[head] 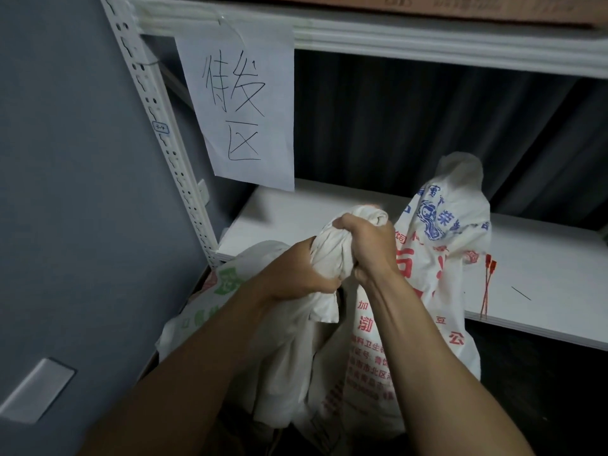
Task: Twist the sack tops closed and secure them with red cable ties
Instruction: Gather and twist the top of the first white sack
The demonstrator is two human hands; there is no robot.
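Left hand [296, 274] and right hand [370, 245], two fists around one twisted sack top [332, 255].

We see dim, cool light, deep shadow behind the white shelf board [329, 205], printed sack top [460, 172] blurred, edges bowed.

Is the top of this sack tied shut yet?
Gathered, not tied: left hand and right hand grip the bunched sack top with no tie visible; red cable ties lie on the shelf.
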